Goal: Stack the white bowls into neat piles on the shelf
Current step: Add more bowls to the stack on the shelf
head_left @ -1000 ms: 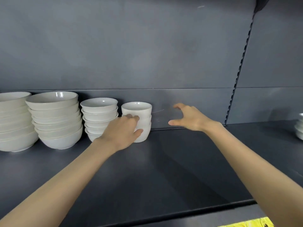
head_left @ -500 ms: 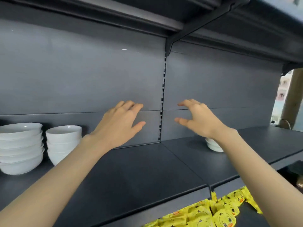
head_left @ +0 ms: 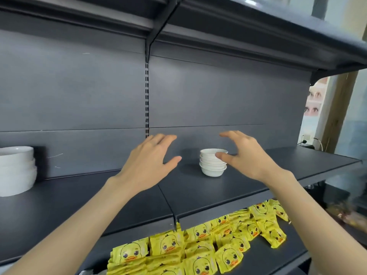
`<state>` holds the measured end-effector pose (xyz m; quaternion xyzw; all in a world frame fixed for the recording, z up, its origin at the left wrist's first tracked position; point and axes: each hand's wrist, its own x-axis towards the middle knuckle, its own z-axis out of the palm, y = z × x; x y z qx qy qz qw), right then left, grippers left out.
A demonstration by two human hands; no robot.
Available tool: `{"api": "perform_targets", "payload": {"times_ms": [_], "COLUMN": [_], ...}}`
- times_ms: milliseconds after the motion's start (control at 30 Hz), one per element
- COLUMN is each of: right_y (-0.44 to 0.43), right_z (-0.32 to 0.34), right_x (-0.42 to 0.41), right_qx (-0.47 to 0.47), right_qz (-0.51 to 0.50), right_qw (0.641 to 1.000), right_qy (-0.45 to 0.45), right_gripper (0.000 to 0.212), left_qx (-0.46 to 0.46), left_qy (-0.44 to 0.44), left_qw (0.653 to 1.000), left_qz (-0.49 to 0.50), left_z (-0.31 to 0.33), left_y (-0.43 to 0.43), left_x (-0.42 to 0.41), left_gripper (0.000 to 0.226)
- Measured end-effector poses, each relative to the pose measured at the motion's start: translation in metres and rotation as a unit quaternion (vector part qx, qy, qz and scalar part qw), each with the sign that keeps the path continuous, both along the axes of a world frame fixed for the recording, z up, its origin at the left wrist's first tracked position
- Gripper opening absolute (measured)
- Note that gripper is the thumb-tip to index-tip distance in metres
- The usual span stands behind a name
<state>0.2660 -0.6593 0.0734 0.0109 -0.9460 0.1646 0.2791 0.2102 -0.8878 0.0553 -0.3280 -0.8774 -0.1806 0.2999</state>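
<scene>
Nearest, below the shelf's front edge, yellow duck packets lie on a lower level. Above them both forearms reach in over the shelf, and both hands are empty, fingers spread and only lightly bent, palms turned toward each other. The left hand hovers over the seam between the shelf's two boards, and the right hand hovers further right. Between them, but far closer to the right hand, a short stack of small white bowls stands upright on the right board, nearer the back edge than the front. The right thumb crosses the stack's upper rim in this view, and whether it touches cannot be told. The left hand is well apart, to the stack's left. So the right hand looks better placed to take hold, the stack lying just left of its palm. Far to the left, by the back edge, stands a taller pile of larger bowls.
</scene>
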Motion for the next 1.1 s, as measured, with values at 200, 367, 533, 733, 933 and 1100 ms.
{"api": "perform_targets", "payload": {"times_ms": [200,367,533,733,933,1100], "right_y": [0.062,0.108,0.143,0.175,0.198,0.208], "right_z": [-0.017,-0.035,-0.051,-0.068,-0.077,-0.081], "right_x": [-0.041,-0.103,-0.165,-0.219,-0.254,-0.273], "right_qx": [-0.009,-0.013,-0.059,-0.157,-0.199,-0.204], "right_qz": [0.007,0.029,0.072,0.144,0.233,0.305], "right_qw": [1.000,0.999,0.993,0.968,0.931,0.901], "right_qy": [-0.003,-0.031,-0.068,-0.133,-0.197,-0.230], "right_gripper": [0.054,0.056,0.060,0.072,0.101,0.091], "left_qx": [0.019,0.039,0.092,0.143,0.232,0.320], "left_qy": [-0.010,-0.072,-0.175,-0.296,-0.356,-0.359], "left_qw": [1.000,0.997,0.980,0.944,0.905,0.877], "left_qz": [-0.006,-0.006,-0.009,-0.002,-0.004,-0.005], "left_z": [-0.017,-0.043,-0.068,-0.085,-0.095,-0.103], "left_y": [0.065,0.120,0.159,0.190,0.220,0.238], "left_x": [-0.038,-0.094,-0.147,-0.179,-0.183,-0.179], "left_gripper": [0.057,0.059,0.072,0.097,0.058,0.050]}}
